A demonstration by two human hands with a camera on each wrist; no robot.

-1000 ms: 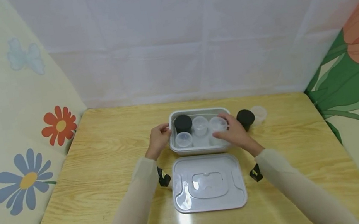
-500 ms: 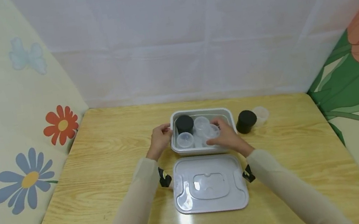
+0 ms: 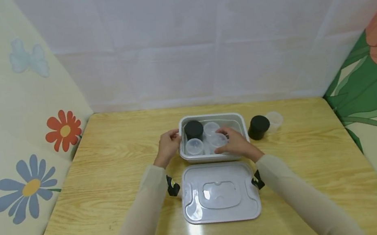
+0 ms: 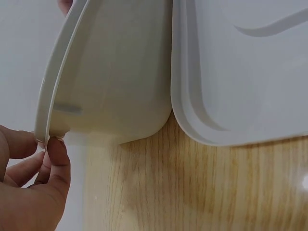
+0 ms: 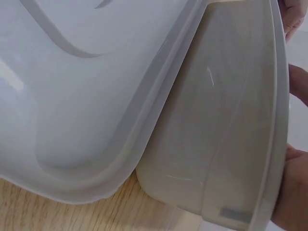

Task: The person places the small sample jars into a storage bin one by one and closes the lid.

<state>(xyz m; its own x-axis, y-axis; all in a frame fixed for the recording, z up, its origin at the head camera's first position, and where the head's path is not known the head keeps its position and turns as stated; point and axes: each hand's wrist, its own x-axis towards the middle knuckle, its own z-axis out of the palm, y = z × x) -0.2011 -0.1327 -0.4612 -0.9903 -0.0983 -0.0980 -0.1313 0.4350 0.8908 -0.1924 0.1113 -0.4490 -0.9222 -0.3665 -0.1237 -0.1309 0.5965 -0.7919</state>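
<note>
A pale rectangular food box (image 3: 234, 115) stands uncovered on the table. My left hand (image 3: 167, 147) pinches its left rim, and the left wrist view shows thumb and fingertips on that rim (image 4: 45, 110). Inside, toward the front middle, my right hand (image 3: 237, 143) holds a clear plastic cup (image 3: 218, 140) from above, thumb in front and fingers behind. Another clear cup (image 3: 210, 127) sits just behind it. To its left are a third clear cup (image 3: 194, 147) and a black round jar (image 3: 194, 128). The box wall (image 5: 226, 120) hides most of the right hand in the right wrist view.
The box's lid (image 3: 219, 194) lies flat on the wooden table (image 3: 115, 170), directly in front of the box. Right of the box stand a second black jar (image 3: 259, 126) and a clear cup (image 3: 275, 119). A white cloth (image 3: 171, 54) hangs behind the table.
My right hand has moved left within the box, carrying the clear cup from its right side to beside the other cups. The left hand stays on the rim.
</note>
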